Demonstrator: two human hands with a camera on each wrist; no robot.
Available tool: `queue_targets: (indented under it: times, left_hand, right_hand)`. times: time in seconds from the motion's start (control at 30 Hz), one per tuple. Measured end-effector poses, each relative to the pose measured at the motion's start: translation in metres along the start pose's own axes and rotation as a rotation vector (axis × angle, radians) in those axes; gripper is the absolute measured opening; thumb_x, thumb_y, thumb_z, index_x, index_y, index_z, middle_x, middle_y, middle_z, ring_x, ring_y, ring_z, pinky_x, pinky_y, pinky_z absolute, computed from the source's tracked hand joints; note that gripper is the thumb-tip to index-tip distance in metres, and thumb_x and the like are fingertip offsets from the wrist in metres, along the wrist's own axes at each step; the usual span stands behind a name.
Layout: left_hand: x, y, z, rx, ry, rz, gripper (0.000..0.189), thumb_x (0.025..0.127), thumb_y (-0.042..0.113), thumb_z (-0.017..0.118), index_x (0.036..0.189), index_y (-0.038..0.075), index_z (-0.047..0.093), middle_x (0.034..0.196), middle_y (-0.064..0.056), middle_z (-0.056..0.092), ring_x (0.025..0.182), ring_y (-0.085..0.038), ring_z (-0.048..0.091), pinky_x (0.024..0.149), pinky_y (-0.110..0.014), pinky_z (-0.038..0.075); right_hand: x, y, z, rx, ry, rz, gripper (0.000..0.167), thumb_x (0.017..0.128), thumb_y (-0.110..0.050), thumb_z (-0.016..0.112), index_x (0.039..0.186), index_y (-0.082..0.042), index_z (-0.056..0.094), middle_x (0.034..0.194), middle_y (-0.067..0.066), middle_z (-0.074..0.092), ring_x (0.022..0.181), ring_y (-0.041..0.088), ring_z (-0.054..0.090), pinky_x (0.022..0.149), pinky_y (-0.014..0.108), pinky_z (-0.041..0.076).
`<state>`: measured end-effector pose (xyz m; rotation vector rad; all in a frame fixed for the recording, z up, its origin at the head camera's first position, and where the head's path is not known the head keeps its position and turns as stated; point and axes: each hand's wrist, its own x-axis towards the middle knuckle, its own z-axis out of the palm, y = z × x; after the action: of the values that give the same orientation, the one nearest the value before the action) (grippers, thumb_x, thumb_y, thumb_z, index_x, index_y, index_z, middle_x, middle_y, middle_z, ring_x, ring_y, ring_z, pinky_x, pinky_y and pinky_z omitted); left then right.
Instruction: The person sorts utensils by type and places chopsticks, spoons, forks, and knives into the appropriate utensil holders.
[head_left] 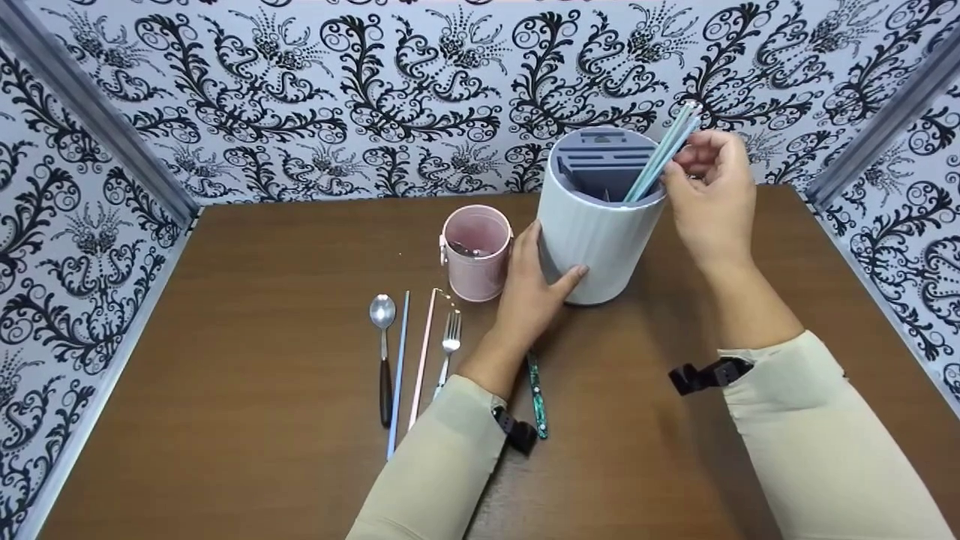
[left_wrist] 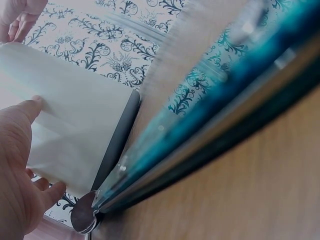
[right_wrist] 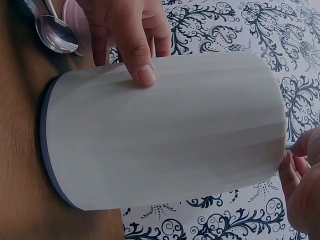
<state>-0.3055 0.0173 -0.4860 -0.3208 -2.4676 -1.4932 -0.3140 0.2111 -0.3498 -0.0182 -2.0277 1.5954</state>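
Note:
A white utensil holder [head_left: 600, 240] with a grey slotted top stands on the table, leaning slightly in the head view. My left hand [head_left: 529, 289] holds its lower left side, thumb across the front and fingers round the side. At the rim, my right hand [head_left: 712, 176] pinches pale green and blue chopsticks [head_left: 664, 154], which slant out of the right part of the opening. Their lower ends are hidden inside. In the right wrist view the left thumb [right_wrist: 145, 75] presses on the holder's wall.
Left of the holder stands a pink cup [head_left: 478, 277] with metal pieces inside. A black-handled spoon [head_left: 382, 311], a blue chopstick [head_left: 399, 375], a pink chopstick [head_left: 424, 352] and a fork [head_left: 451, 341] lie nearby. A teal-handled spoon [head_left: 538, 397] lies partly behind my left arm.

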Motion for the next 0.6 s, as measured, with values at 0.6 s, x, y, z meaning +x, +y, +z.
queue_targets:
  times: [0.6]
  left_hand:
    - [0.001, 0.001, 0.0, -0.008, 0.004, -0.004, 0.093, 0.089, 0.038, 0.083, 0.16, 0.004, 0.033, 0.16, -0.014, 0.042, 0.15, -0.026, 0.041, 0.128, -0.036, 0.031]
  right_hand:
    - [-0.014, 0.005, -0.006, 0.065, 0.083, 0.0, 0.027, 0.094, 0.003, 0.065, 0.118, -0.008, 0.06, 0.102, -0.001, 0.059, 0.099, 0.014, 0.061, 0.085, 0.02, 0.055]
